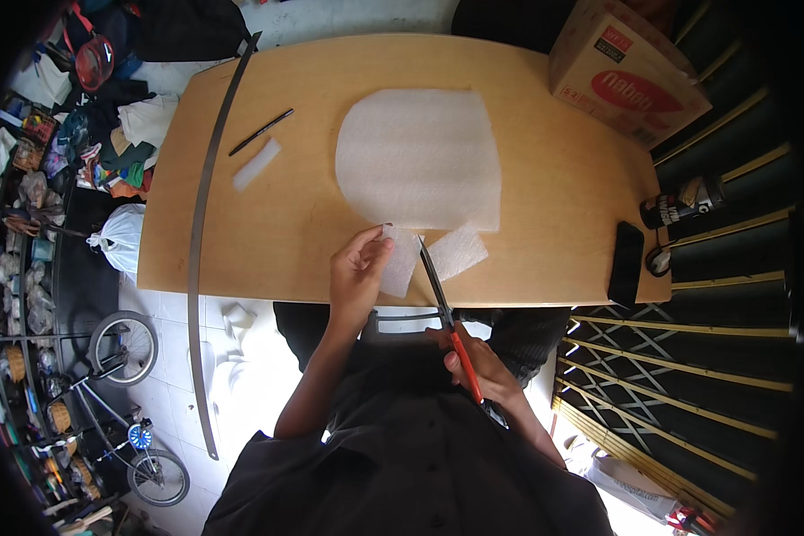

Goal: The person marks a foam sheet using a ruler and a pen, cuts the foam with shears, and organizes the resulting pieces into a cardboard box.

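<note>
My left hand (359,270) pinches the upper edge of a small white foam sheet piece (399,266) at the table's near edge. In my right hand (487,364) are scissors (466,364) with red-orange handles, their blades pointing away from me. The blade tips reach between the held piece and a second foam piece (460,254), which lies at a slant on the table. Whether the blades touch either piece, I cannot tell. Just beyond lies a large white foam sheet (420,161) with a rounded left side.
On the wooden table (286,232) are a black pen (261,132), a foam strip (256,164) and a long metal ruler (207,179) overhanging the near edge. A cardboard box (621,80), dark can (683,204), tape roll (658,260) and black phone-like slab (627,264) line the right.
</note>
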`<state>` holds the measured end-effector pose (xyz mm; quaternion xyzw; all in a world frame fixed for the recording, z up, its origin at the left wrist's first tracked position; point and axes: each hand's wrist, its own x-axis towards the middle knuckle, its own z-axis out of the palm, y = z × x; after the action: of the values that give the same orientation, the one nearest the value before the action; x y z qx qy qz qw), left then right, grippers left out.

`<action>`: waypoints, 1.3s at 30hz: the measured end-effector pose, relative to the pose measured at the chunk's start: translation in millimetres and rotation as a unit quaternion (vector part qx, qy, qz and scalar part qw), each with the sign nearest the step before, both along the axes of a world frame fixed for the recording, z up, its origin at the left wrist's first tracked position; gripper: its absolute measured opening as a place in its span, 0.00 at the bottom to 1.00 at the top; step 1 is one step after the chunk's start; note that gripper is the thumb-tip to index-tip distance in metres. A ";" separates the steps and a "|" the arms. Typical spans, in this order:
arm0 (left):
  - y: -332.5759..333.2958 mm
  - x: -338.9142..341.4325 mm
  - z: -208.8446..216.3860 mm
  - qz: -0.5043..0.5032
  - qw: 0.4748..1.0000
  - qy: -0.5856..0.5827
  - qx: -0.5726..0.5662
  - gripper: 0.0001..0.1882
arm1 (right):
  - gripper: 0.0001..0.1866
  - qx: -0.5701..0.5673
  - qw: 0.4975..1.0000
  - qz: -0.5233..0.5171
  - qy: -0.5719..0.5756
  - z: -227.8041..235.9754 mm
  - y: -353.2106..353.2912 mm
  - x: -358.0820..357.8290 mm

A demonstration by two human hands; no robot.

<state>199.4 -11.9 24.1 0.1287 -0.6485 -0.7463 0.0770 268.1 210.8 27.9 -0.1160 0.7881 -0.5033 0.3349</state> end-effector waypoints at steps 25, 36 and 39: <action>7.7 28.6 19.8 -0.037 0.997 -0.025 0.063 0.09 | 0.46 -0.116 0.993 -0.012 0.016 -22.2 -17.3 28.4; 11.4 30.7 9.2 -0.020 0.999 -0.019 0.038 0.08 | 0.42 -0.092 0.996 -0.011 0.007 -9.2 -16.1 23.3; 13.7 31.6 8.9 -0.016 0.999 -0.014 0.049 0.09 | 0.43 -0.095 0.995 -0.020 0.011 -13.5 -16.8 25.0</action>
<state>231.0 1.8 33.0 0.1320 -0.6140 -0.7766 0.0496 293.1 194.0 14.5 -0.1370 0.7425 -0.5810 0.3040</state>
